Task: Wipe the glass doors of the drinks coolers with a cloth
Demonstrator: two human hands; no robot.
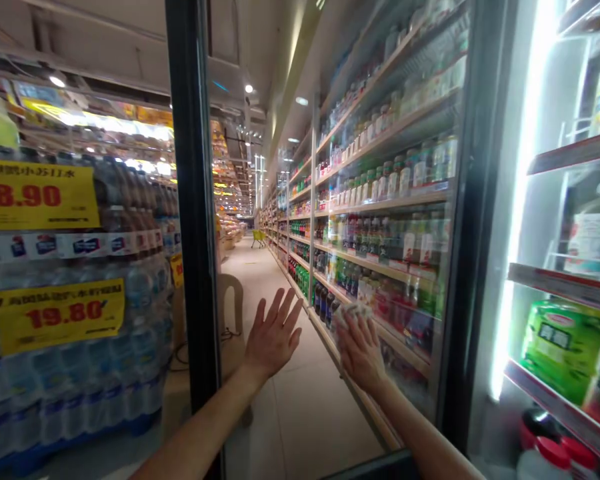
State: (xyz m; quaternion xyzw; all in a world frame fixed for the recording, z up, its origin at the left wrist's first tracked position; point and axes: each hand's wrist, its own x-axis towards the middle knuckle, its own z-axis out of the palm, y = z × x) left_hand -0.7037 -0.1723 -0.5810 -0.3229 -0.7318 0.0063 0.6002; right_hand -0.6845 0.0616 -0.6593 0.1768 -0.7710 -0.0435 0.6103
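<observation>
In front of me stands a glass door with a black frame [194,200]. My left hand [274,333] lies flat against its pane, or very near it, palm forward with the fingers stretched out and nothing held. Level with it on the right, my right hand [363,350] presses a crumpled whitish cloth [353,312] toward the glass. The cloth shows above and around the fingertips; the rest is hidden under the palm. Shelves of bottles show in the pane behind both hands.
At right, a lit cooler interior holds a green package [555,347] and red-lidded containers [550,457] on shelves. Stacked packs of water bottles [75,380] with yellow price signs [63,313] stand at left. A beige stool [231,300] and a distant yellow-green cart [258,237] show through the glass.
</observation>
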